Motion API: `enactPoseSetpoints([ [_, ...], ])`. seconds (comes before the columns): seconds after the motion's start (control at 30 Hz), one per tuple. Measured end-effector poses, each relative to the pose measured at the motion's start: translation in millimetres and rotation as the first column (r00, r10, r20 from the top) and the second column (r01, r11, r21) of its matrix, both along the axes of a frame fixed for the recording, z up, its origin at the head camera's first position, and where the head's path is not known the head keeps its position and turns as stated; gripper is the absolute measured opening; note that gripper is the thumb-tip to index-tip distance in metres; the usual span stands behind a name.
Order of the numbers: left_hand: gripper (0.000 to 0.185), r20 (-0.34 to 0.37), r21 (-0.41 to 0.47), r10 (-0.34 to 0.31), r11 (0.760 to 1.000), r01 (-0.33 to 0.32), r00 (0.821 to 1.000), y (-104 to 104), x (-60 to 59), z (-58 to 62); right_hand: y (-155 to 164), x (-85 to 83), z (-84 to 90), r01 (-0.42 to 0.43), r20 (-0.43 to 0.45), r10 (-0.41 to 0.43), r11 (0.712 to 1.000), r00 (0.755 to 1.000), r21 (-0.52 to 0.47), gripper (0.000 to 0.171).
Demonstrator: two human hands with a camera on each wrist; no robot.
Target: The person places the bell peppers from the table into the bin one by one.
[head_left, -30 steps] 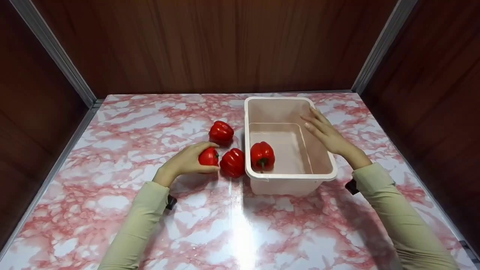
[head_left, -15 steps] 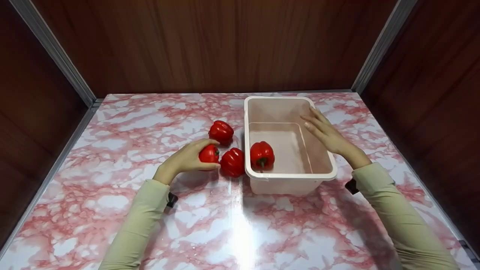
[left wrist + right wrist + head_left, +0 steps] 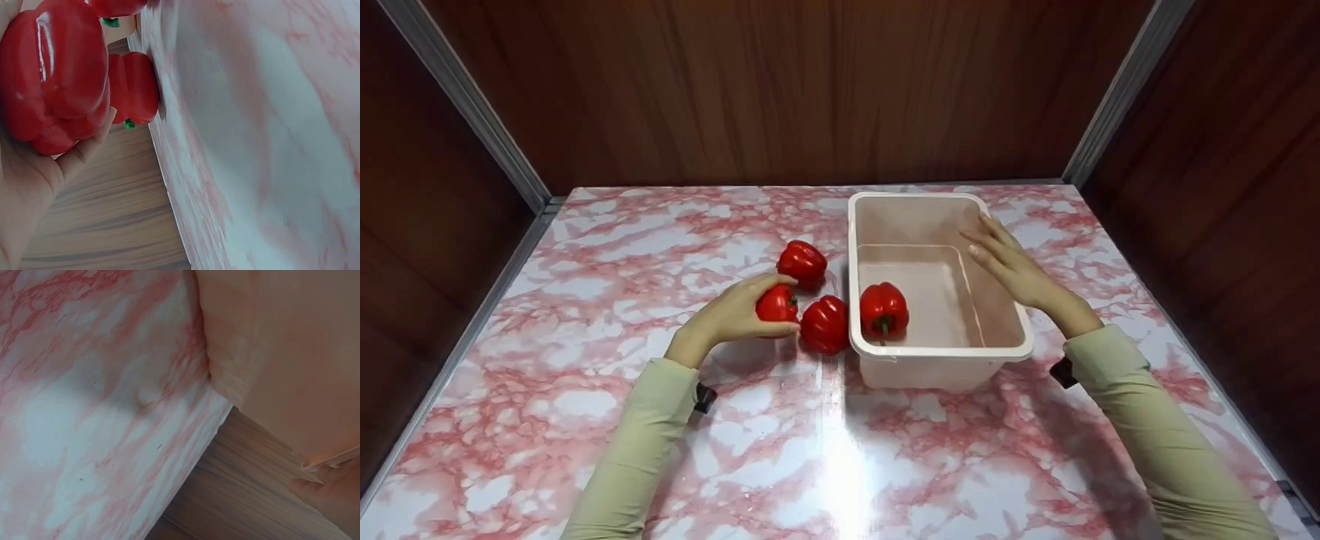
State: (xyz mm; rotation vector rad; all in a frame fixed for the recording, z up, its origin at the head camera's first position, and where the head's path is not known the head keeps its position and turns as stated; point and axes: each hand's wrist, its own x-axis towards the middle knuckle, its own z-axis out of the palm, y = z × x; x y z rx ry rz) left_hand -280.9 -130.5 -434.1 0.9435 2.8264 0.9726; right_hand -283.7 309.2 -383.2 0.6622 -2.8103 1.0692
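My left hand (image 3: 735,309) holds a red bell pepper (image 3: 776,304) between thumb and fingers, left of the bin; in the left wrist view this bell pepper (image 3: 59,67) fills the palm. A second red bell pepper (image 3: 825,324) lies against the bin's left side. Behind it sits a third bell pepper (image 3: 802,262). Inside the pale plastic bin (image 3: 945,352), at the near left corner, another red bell pepper (image 3: 884,306) shows its green stem. Straight fingers of my right hand (image 3: 1012,270) lie across the bin's right rim; the right wrist view shows fingertips beside the rim.
The table (image 3: 585,405) has a red-and-white marbled top. A brown wood-look panel (image 3: 810,90) closes off the back, with similar panels at both sides joined by grey metal posts (image 3: 472,105).
My left hand has risen slightly with the bell pepper in it. The right hand, the bin and the other bell peppers stay where they were.
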Motion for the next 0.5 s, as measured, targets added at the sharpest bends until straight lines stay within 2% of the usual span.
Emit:
enactPoseSetpoints([
  [0.27, 0.071, 0.011, 0.000, 0.018, 1.000, -0.018, 1.000, -1.1, 0.8, -1.1, 0.3, 0.9, 0.7, 0.005, -0.001, -0.005, 1.000, 1.000, 0.024, 0.048],
  [0.5, 0.076, 0.024, 0.006, 0.027, 1.000, -0.027, 0.999, -1.6, 0.6, -0.9, 0.4, 0.9, 0.8, -0.001, -0.010, 0.001, 0.999, 1.000, 0.048, 0.047],
])
